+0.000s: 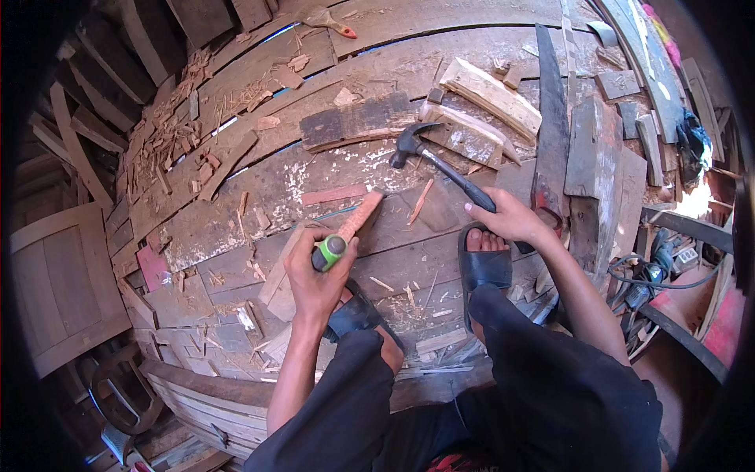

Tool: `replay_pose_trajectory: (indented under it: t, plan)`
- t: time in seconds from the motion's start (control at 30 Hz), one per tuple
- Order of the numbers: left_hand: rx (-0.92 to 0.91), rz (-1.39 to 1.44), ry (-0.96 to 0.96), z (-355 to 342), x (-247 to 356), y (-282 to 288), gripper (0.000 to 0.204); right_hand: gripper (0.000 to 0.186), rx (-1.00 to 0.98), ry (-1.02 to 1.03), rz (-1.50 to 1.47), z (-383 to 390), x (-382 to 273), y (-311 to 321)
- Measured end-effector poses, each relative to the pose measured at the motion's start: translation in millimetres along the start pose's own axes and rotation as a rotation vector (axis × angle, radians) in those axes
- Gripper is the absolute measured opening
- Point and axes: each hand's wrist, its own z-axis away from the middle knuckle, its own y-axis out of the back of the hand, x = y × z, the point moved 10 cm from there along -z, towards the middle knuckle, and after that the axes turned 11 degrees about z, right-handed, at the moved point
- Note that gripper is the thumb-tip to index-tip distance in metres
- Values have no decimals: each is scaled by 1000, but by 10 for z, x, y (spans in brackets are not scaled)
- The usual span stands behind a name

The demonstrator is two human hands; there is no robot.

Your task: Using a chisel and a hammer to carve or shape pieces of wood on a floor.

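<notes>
My left hand (313, 277) is wrapped round a chisel by its green and black handle (329, 252). The handle's capped end points up, and the blade is hidden below the hand. Just beyond my fingers a narrow strip of reddish wood (363, 212) sticks out; I cannot tell whether the hand touches it. A pale board (277, 289) lies beside and under this hand, near my left sandal. In my right hand (513, 216) is a claw hammer (444, 167), gripped by its dark handle. Its black head reaches away to the far left, above the planks.
Wood blocks (491, 96) and a dark beam piece (358, 122) lie ahead on the plank floor. A handsaw (549, 118) rests at the right beside a thick timber (591, 169). Shavings (177, 118) and a paintbrush (334, 22) are farther off. Cables (668, 267) tangle at far right.
</notes>
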Motion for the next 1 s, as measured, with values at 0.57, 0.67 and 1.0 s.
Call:
replay_pose_trajectory:
  t: [0.57,0.67,1.0]
  plan:
    - [-34,-113,273,-390,-228,102,29,44,-30,-79,-23,-9,-33,-17]
    - [-31,-100,251,-364,-176,127,27,46,-15,-85,-10,-17,-32,-25]
    - [-305,-299,195,-348,17,-51,22,47,8,-61,2,-58,0,-19]
